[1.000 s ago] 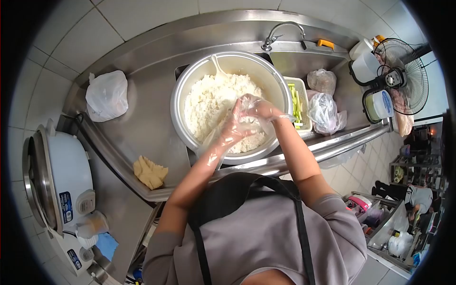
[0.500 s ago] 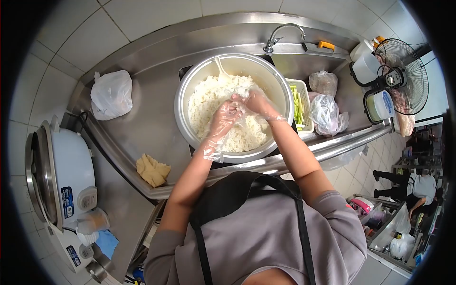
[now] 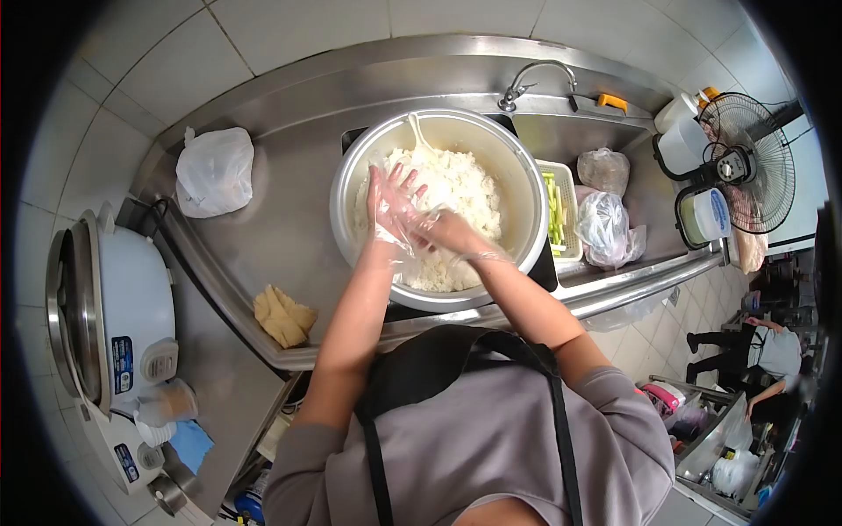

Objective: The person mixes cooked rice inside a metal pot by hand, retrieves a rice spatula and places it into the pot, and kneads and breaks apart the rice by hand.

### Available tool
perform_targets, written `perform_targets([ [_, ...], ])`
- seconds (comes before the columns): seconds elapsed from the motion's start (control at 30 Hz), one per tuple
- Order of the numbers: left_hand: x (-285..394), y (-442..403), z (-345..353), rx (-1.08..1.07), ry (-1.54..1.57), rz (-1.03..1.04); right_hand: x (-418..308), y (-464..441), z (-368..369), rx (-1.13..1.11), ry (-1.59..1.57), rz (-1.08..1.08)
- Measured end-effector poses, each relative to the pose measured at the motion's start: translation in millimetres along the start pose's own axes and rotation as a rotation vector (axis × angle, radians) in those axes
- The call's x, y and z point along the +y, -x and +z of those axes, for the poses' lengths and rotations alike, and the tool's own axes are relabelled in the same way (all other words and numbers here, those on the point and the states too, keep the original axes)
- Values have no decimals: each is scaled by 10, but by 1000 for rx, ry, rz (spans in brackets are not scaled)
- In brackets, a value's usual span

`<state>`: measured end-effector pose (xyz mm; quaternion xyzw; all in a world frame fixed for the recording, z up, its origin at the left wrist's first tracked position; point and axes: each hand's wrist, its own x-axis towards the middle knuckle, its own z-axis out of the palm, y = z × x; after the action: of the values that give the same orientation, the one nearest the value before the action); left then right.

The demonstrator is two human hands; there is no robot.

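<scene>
My left hand (image 3: 392,203), in a clear plastic glove, is raised over a large round metal pot (image 3: 537,197). Its palm is turned up and the fingers are spread. Against the heel of that palm, my right hand (image 3: 445,231) has its fingers curled, also under thin clear plastic. Its fingertips are hidden, so what they grip cannot be made out. White cooked rice (image 3: 465,180) fills much of the pot below both hands. A white rice paddle (image 3: 421,138) leans on the pot's far inner wall, its head in the rice.
Right of the pot sit a basket of green cut stalks (image 3: 554,210) and plastic bags (image 3: 605,230). A faucet (image 3: 526,83) and orange-handled tool (image 3: 611,103) are behind. Leftward lie a white bag (image 3: 215,173), folded cloth (image 3: 284,316) and rice cooker (image 3: 132,298). A person (image 3: 776,355) works far right.
My left hand has moved left and opened, fingers spreading with the palm up. The right hand has come lower, to the base of the left palm. The whole view has shifted slightly.
</scene>
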<state>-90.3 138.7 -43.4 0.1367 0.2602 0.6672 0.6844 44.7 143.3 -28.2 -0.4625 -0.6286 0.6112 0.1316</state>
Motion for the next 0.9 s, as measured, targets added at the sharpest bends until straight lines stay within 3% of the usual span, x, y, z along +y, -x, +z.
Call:
perform_targets([
  [0.03, -37, -48, -82, -11, 47, 16, 88, -40, 108, -108, -172, -22],
  [0.1, -88, -187, -193, -39, 139, 50, 205, -48, 351, -58, -325, -102],
  [0.2, -27, -215, -251, -50, 92, 52, 309, -30, 422, -197, -217, -143],
  [0.3, 16, -270, -304, -48, -34, 78, 373, -59, 411, -151, 105, -230],
  [0.4, 81, -273, -281, -33, -114, 112, 200, -74, 236, 112, 507, -260],
  [0.5, 78, -267, -193, -43, -130, 171, 174, -295, 136, 231, 94, 63],
  [0.53, 61, -291, -175, -57, -123, 196, 155, -331, 90, 80, -76, 41],
  [0.63, 16, -318, -124, -79, -177, 240, 173, -397, 173, 34, -219, -27],
  [0.73, 95, -343, -89, -61, -148, 265, 446, -520, 129, -60, 130, -131],
  [0.83, 184, -344, -126, -62, -29, 278, 250, -408, -21, -99, 747, -196],
  [0.87, 203, -351, -147, -79, 7, 283, 58, -348, -60, 0, 715, -137],
  [0.9, 212, -355, -142, -96, 45, 289, -44, -324, -69, 37, 422, -83],
])
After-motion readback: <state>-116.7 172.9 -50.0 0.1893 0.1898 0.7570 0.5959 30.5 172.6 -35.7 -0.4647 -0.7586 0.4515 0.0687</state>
